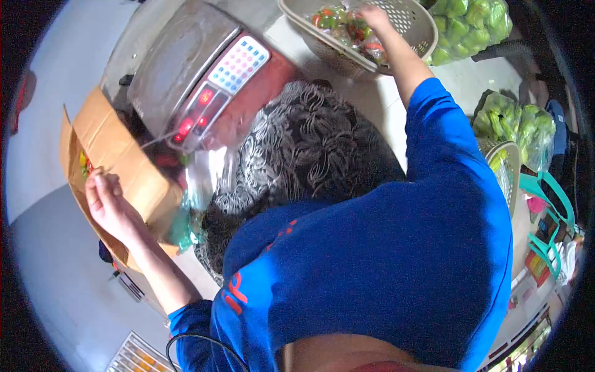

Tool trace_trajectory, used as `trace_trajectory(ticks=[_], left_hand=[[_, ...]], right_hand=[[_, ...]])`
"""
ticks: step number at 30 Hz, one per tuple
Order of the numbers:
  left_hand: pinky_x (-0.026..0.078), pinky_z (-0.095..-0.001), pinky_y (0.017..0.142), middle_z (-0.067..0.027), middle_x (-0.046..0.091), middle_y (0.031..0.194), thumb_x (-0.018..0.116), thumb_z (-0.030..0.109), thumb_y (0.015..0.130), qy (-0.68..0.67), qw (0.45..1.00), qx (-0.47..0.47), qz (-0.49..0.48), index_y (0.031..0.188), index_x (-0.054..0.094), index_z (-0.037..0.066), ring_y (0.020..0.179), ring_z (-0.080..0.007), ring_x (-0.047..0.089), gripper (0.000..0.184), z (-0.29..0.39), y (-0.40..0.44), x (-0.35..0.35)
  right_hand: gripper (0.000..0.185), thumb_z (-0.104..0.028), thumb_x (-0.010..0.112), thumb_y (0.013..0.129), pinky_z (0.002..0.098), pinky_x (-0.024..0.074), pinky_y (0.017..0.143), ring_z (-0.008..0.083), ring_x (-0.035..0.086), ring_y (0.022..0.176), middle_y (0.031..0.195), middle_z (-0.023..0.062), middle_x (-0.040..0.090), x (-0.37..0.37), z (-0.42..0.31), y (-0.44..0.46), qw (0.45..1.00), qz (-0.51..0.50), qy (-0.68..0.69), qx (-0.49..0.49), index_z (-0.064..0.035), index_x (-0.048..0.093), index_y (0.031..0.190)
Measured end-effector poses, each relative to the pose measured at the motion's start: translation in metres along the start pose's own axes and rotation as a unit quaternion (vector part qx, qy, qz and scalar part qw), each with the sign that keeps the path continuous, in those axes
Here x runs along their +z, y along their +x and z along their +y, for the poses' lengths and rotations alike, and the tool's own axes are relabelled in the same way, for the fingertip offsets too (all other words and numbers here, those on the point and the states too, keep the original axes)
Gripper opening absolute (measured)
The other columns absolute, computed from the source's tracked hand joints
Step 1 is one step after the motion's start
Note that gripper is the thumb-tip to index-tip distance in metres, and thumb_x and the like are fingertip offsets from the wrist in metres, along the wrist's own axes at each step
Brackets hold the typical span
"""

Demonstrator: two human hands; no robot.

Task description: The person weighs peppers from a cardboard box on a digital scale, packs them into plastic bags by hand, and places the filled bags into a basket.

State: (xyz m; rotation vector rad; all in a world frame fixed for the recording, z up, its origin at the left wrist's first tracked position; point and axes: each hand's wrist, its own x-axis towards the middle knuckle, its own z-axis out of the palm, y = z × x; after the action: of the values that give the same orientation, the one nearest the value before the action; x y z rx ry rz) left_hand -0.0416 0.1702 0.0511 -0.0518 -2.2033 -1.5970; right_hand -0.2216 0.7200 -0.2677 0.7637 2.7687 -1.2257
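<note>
My left hand (110,201) is over the open side of a cardboard box (133,170). Its fingers are curled together, and whatever they may hold is too small to name. Just beyond the fingertips, red, yellow and green chili peppers (85,164) show inside the box. On the other side, my right hand (375,18) reaches into a beige plastic basket (328,40). Beside it lie red and green chili peppers (347,28), which seem to be in clear plastic bags. Motion blurs the right fingers, so their grip is unclear.
A digital scale (186,68) with lit red digits stands between box and basket. Bags of green vegetables (468,28) lie beyond the basket, with more bagged greens (514,127) at right. Clear plastic bags (207,177) sit by the box. A teal plastic frame (548,248) is farther right.
</note>
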Motion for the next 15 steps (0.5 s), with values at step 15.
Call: trace_trajectory(ticks=[15], left_hand=[[0.046,-0.0339,0.081,-0.0155,0.061,0.099,0.061,0.014,0.082,0.371,0.625,-0.103,-0.679,0.114,0.053,0.003,0.092,-0.0255,0.060,0.035,-0.056,0.057,0.188]], right_hand=[[0.053,-0.048,0.060,0.074,0.0440,0.0351,0.100,0.0288,0.044,0.121,0.131,0.0098,0.048,0.061,0.202,0.080,0.923,-0.164,-0.322,0.131,-0.0212,0.057,0.120]])
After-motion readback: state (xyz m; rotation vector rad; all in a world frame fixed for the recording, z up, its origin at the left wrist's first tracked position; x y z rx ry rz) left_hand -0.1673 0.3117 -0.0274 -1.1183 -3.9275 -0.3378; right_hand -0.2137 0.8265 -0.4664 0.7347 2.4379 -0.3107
